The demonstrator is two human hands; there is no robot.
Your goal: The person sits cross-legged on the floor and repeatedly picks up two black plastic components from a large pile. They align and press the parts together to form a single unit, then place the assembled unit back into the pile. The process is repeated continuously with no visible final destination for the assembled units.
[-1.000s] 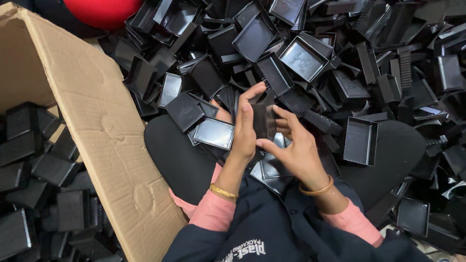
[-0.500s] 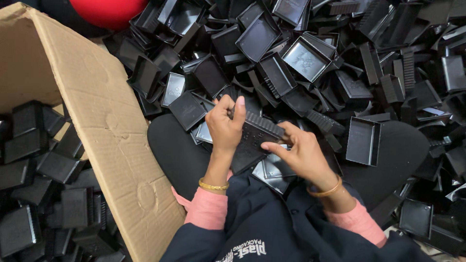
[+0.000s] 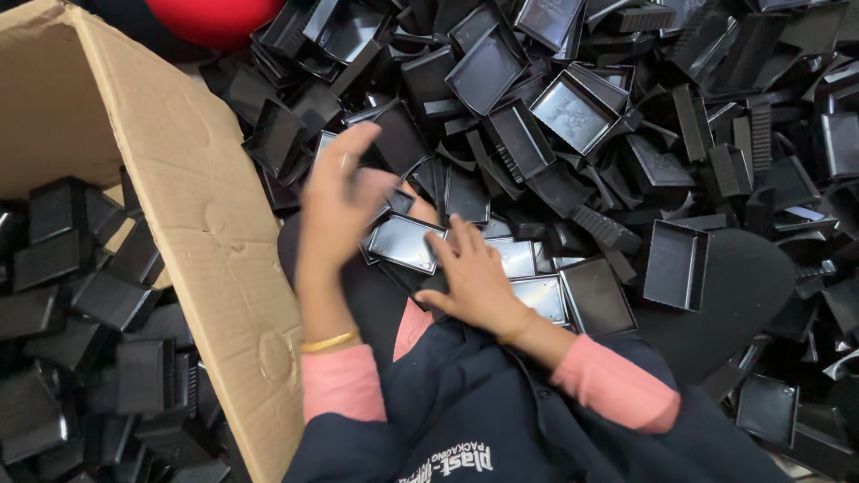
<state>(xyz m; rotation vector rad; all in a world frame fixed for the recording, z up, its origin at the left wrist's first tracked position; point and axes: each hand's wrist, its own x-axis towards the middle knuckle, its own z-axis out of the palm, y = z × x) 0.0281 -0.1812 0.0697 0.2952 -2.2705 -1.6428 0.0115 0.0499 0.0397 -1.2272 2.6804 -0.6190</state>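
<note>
Half a second earlier both of our hands had been closed on a black ribbed plastic piece held over the lap. At this moment that piece was no longer in our grip and we could not pick it out again among the others. Our left hand (image 3: 344,201) had lifted and swung toward the cardboard box (image 3: 192,206); it was blurred with motion, the fingers (image 3: 358,143) spread loosely and, as far as the blur let us tell, clamped on nothing. We judged that one piece had just been let go and the hands were between pieces.

Our right hand (image 3: 474,277) lay flat, fingers apart, on a shallow black rectangular tray (image 3: 407,241) that rested on the lap just in front of our dark jacket (image 3: 501,402). The tray lay open side up, its glossy floor catching light. Its long axis ran roughly left to right across the view, dipping slightly toward the right, with the right end hidden under our palm. Similar trays touched it on the right, and the heap of black trays (image 3: 573,107) lay beyond. More black pieces filled the box on the left.
</note>
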